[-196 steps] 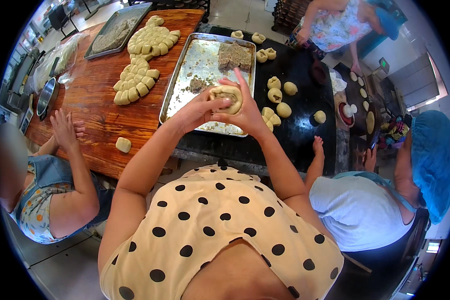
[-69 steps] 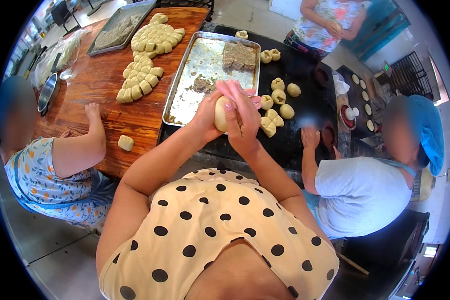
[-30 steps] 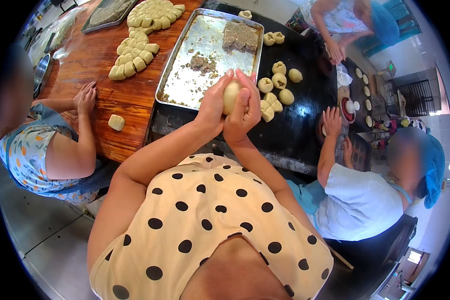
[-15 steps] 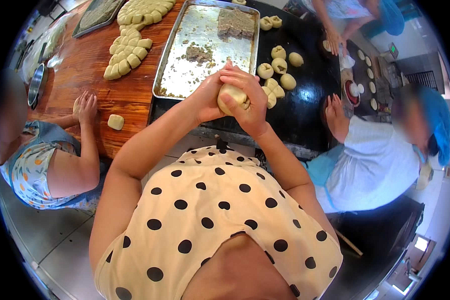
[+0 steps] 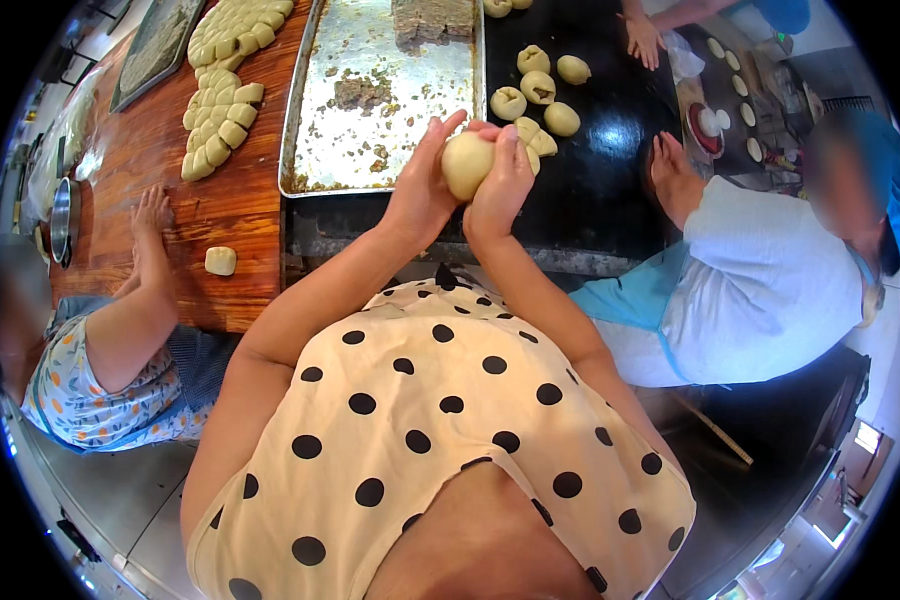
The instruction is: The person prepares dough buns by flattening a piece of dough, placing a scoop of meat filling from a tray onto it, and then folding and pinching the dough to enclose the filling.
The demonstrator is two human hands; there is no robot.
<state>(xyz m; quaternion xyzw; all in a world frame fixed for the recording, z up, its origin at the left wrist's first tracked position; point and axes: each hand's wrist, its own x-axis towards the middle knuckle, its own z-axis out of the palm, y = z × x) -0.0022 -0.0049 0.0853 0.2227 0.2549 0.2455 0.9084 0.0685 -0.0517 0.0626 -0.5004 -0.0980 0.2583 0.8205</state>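
A smooth, pale dough ball (image 5: 467, 166) sits cupped between my two hands, above the near edge of the counter. My left hand (image 5: 419, 190) presses against its left side, and my right hand (image 5: 502, 188) wraps its right side. Just beyond them lies a metal tray (image 5: 315, 150) bearing a block of brown filling (image 5: 435, 20) and a smaller crumbled lump of filling (image 5: 360, 93). To the right of my hands, several rounded dough balls (image 5: 562, 120) rest on the black counter, some with openings at the top. Small dough pieces (image 5: 537, 142) lie partly hidden behind my right hand.
At left, a wooden table (image 5: 250, 205) holds rows of cut dough pieces (image 5: 220, 115), a single dough piece (image 5: 220, 261) and a metal bowl (image 5: 65, 220). Co-workers' hands rest at the left (image 5: 152, 212), right (image 5: 675, 175) and far side (image 5: 642, 38). Flat dough rounds (image 5: 748, 115) lie farther right.
My hands have turned from clasping over the dough ball to cupping its sides, showing its smooth face. The view has shifted, and the co-worker's hands at left have moved.
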